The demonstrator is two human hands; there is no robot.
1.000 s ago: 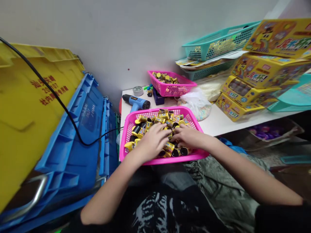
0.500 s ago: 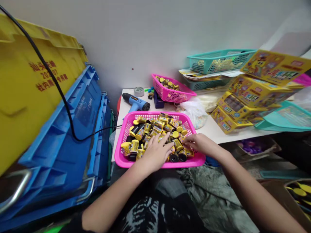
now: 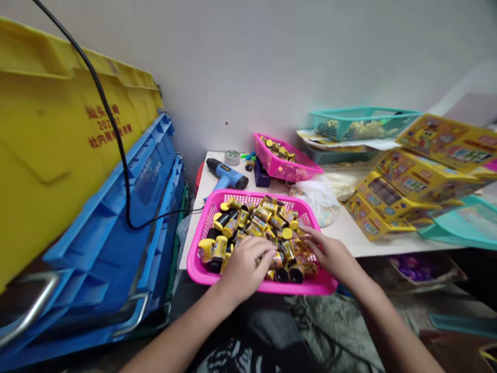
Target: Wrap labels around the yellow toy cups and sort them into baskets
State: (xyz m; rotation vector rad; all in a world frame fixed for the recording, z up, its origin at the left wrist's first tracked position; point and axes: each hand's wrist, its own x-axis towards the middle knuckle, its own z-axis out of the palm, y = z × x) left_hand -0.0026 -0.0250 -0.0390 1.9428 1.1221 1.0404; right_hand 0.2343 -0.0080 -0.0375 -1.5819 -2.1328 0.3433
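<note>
A pink plastic basket (image 3: 204, 272) at the table's front edge holds a heap of small yellow-and-black canisters (image 3: 261, 217) with printed labels. Over the front middle of the heap, my left hand (image 3: 246, 267) is closed, its fingers curled down and the thumb near them. Whatever lies in its fingers is hidden from me. At the basket's right side, my right hand (image 3: 332, 254) reaches in over the rim. Its fingers are apart and stretched over the canisters there, with nothing visibly held.
Behind the basket lie a blue heat gun (image 3: 227, 175), a tape roll (image 3: 232, 157) and a second pink basket (image 3: 287, 168). To the right are a plastic bag (image 3: 316, 197), stacked yellow boxes (image 3: 382, 199) and a teal basket (image 3: 337, 129). Blue crates (image 3: 128, 228) stand left, crossed by a black cable (image 3: 126, 181).
My left hand has gone from spread fingers to curled ones. My right hand has drawn from the heap's middle to the basket's right side and spread its fingers. The view has shifted.
</note>
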